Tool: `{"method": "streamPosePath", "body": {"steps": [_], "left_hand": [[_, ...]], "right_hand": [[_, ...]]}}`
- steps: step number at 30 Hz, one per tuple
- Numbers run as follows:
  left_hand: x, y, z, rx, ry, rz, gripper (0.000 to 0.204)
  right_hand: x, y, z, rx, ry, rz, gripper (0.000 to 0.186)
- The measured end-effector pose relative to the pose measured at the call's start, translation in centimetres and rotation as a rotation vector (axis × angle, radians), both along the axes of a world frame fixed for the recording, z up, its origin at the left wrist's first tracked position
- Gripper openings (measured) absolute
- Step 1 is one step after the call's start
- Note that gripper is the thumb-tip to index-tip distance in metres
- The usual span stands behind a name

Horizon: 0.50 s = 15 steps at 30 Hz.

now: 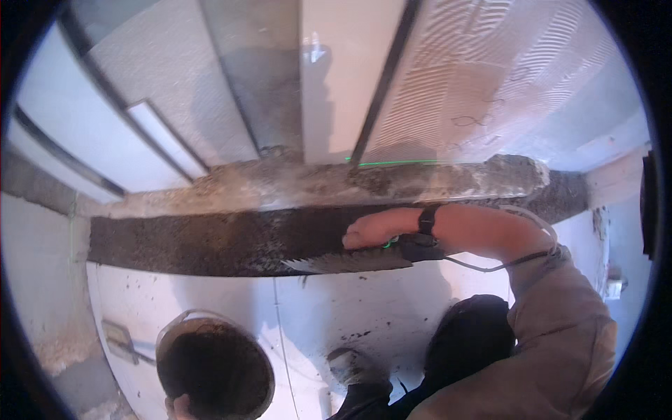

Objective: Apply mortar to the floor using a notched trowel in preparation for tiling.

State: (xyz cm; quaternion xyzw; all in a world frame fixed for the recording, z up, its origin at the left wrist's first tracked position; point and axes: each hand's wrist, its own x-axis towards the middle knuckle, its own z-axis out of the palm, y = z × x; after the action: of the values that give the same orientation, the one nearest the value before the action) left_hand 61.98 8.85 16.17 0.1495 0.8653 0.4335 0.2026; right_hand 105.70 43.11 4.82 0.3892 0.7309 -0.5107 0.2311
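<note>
My right hand (381, 227) is closed round the grip of a trowel, with a dark watch strap on the wrist. The pale metal blade of the notched trowel (350, 262) has a toothed edge at its left end. It lies along the front edge of a long strip of dark mortar (182, 241). At the lower left, fingers of my left hand (180, 407) curl over the rim of a round bucket (264, 357). Dark material shows inside the bucket. The rest of that hand is cut off by the frame edge.
Beyond the strip runs a rough, crumbly ledge (448, 182). Behind it stand a white panel (336, 84) and a wall coated with combed adhesive (455, 98). Pale tiles (378, 304) with dark specks lie on the near side. A flat tool (120, 339) lies left of the bucket.
</note>
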Motion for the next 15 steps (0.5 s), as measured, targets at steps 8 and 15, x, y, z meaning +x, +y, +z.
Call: {"method": "streamPosePath", "body": {"steps": [8, 15], "left_hand": [[1.7, 2.2, 0.7, 0.013, -0.044, 0.062, 0.028], [1.4, 4.5, 0.8, -0.104, -0.124, 0.048, 0.032]], "right_hand": [[22.3, -4.3, 1.5, 0.065, -0.170, 0.066, 0.050], [35.0, -7.2, 2.6, -0.036, -0.166, -0.161, 0.047]]}}
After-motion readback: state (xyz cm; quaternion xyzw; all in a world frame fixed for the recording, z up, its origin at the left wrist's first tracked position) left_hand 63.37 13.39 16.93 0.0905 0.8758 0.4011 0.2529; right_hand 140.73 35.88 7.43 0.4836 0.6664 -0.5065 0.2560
